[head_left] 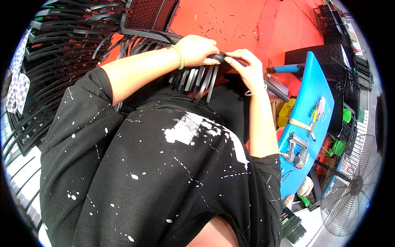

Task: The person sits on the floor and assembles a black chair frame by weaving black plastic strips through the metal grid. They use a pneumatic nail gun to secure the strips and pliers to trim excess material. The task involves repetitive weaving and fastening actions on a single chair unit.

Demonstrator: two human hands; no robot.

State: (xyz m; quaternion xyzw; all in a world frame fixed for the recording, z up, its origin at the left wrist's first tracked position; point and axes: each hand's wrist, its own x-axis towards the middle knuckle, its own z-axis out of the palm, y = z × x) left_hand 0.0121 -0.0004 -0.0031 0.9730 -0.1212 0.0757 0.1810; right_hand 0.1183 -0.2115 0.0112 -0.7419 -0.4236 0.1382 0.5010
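Note:
Both hands meet in front of my body at a black frame bar (222,57) with flat strips around it. My left hand (196,49), with a beaded bracelet at the wrist, is closed over the bar, thumb and fingers pinching at its near side. Just to the right, my right hand (249,69) pinches a black strip against the same bar between thumb and fingers. Loose grey-black strips (199,80) hang below the bar. The bar joins a dark frame with a brown woven panel (144,16). My fingers partly hide the gripped spot.
Rows of curved black strips (70,37) fill the left side. On the right stands a blue table (314,78) carrying a grey power tool (297,151), yellow-handled pliers (314,117) and a wooden handle (300,124). Strip scraps lie on the red floor (247,16). A fan (356,186) is at lower right.

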